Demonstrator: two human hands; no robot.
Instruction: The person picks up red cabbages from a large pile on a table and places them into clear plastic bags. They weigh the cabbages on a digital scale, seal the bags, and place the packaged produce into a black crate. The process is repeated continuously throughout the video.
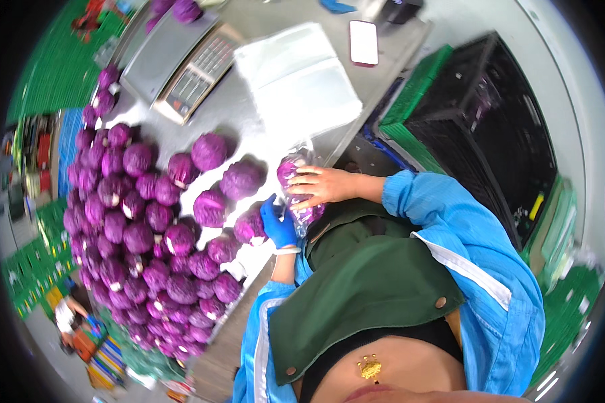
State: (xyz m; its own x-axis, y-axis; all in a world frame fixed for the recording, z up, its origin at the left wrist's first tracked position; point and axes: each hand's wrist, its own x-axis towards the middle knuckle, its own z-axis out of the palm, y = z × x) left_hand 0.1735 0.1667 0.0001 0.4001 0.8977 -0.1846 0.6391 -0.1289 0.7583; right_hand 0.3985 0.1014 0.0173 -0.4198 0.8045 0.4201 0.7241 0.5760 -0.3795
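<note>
My right hand, bare, lies with spread fingers over a red cabbage in a clear plastic bag, holding it at the table edge. Beside its left side is my left hand in a blue glove, fingers pointing away from me. Whether those fingers grip the plastic is unclear. A loose red cabbage sits just left of the glove. Others, such as one red cabbage, rest farther out. A large heap of red cabbages covers the table's left part.
A stack of clear plastic bags lies on the metal table, near a digital scale and a phone. Black crates and a green crate stand at right. Another person is at far left.
</note>
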